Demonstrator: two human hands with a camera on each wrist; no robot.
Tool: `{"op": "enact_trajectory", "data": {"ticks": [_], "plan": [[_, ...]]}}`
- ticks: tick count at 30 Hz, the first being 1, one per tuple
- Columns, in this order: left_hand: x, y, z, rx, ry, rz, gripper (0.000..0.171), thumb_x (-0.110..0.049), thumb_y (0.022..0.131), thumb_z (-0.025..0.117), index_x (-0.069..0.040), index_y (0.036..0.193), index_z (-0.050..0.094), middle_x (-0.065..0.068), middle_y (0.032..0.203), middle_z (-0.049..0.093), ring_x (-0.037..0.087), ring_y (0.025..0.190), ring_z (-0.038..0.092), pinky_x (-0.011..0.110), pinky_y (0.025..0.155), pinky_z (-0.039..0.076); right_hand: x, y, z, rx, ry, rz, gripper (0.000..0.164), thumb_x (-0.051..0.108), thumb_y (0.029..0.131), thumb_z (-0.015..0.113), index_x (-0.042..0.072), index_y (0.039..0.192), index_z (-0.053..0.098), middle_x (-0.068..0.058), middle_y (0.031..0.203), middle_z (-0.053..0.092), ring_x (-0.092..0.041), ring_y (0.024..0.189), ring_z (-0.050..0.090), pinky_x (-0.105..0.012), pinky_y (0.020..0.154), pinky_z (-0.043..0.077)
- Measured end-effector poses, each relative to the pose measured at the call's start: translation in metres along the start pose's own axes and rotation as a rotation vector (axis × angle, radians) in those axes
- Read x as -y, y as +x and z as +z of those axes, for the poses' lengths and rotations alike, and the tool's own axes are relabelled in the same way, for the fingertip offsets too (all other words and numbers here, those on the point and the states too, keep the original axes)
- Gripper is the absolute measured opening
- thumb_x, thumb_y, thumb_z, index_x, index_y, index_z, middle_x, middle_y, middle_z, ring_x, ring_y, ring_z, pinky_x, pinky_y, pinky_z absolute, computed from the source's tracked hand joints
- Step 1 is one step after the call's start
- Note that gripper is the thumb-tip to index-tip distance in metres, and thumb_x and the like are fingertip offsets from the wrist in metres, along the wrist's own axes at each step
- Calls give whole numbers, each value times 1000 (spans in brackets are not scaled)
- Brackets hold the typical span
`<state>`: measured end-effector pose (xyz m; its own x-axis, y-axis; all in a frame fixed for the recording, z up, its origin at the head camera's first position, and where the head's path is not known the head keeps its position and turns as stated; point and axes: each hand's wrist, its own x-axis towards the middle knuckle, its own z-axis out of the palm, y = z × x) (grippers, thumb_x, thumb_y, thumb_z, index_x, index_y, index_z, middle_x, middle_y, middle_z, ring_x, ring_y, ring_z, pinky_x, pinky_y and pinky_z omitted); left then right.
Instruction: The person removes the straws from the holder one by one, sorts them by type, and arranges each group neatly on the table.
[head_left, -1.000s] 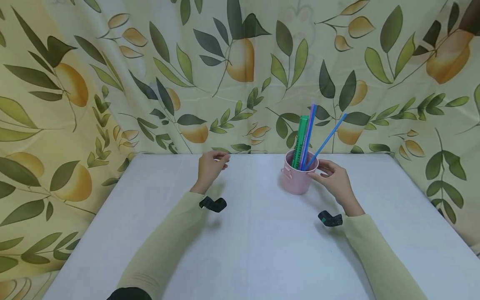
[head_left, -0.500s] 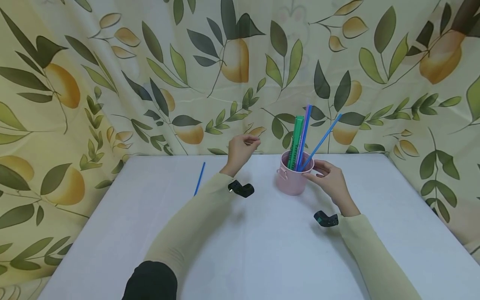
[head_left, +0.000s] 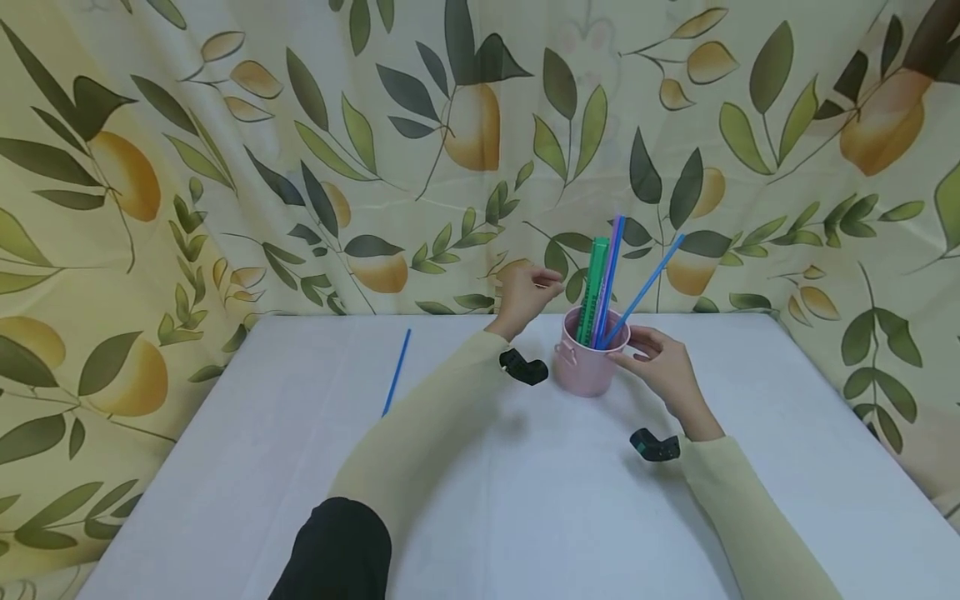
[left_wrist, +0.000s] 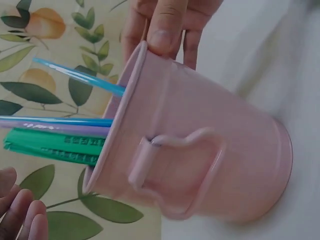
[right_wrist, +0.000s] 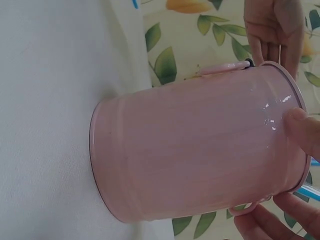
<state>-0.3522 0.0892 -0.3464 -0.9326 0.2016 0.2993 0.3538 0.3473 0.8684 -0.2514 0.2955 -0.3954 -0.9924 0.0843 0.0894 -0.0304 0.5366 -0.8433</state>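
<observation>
A small pink bucket (head_left: 585, 372) stands upright on the table, with a handle on its side (left_wrist: 185, 175). My right hand (head_left: 663, 367) holds it near the rim, thumb on the near side and fingers on the far side. Out of the bucket rise a green strip with dark markings (head_left: 593, 287), upright blue and purple sticks (head_left: 610, 279) and a blue stick leaning right (head_left: 648, 285). Just left of them, above rim height, my left hand (head_left: 528, 293) hovers with loosely bent fingers and nothing between them. Its fingertips (left_wrist: 32, 220) are apart from the green strip.
Another thin blue stick (head_left: 397, 371) lies on the white table (head_left: 315, 467), left of my left forearm, which covers its near end. A curtain with fruit and leaves (head_left: 420, 200) hangs behind the table's back edge. Dark cameras sit on both wrists.
My left hand has moved right, toward the bucket, uncovering the blue stick on the table. My right hand keeps its hold on the bucket, which has stayed put.
</observation>
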Motion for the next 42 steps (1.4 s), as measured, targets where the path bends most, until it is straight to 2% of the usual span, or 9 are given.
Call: {"op": "enact_trajectory", "data": {"ticks": [4,8,12,15,19,23,32,42], "plan": [[0,1,14,24,-45,-35,20,-12,85,69,0,101,70,12,98,71,22,93,66,14,68,49,-1,-2,1,2,2,3,73,39,84,69,0,139,41,-24,139,46,-37,128,46,-40,98,42],[3,1,24,52,-174,-87,25,-7,86,67,4,108,67,16,103,70,26,98,66,20,78,53,-3,-4,2,7,14,12,74,39,83,69,0,139,40,-24,140,45,-38,130,44,-42,100,42],[10,0,32,52,-299,-170,29,-5,87,65,5,114,63,18,108,68,27,103,64,27,86,54,-6,-5,5,18,17,27,76,41,82,70,1,139,40,-24,141,44,-38,131,43,-45,102,41],[16,-2,36,54,-366,-214,30,-5,88,63,5,117,62,19,110,67,28,106,64,28,88,53,-9,-5,6,22,12,30,76,41,82,70,1,140,39,-24,142,44,-38,132,42,-46,103,40],[18,-2,40,58,-410,-224,28,-5,89,61,5,116,62,20,111,66,28,107,63,27,87,54,-9,-4,6,19,10,23,76,41,82,70,1,140,40,-24,141,44,-38,131,43,-46,102,40],[16,-1,44,61,-401,-225,25,-5,89,62,4,112,65,19,110,67,27,104,64,27,86,54,-8,-4,5,17,4,18,76,41,83,69,1,140,40,-24,141,44,-38,131,43,-45,102,41],[12,0,50,127,-278,-270,24,-12,90,63,0,110,68,13,116,67,24,112,61,29,92,51,-6,-4,3,9,-4,9,75,41,83,68,1,140,40,-24,141,44,-39,130,43,-45,101,41],[14,2,58,64,-237,-231,19,-15,86,68,-2,100,72,11,106,71,21,100,64,24,84,54,-4,0,1,-11,0,-20,72,40,83,69,1,138,42,-23,139,47,-38,128,46,-43,100,42]]}}
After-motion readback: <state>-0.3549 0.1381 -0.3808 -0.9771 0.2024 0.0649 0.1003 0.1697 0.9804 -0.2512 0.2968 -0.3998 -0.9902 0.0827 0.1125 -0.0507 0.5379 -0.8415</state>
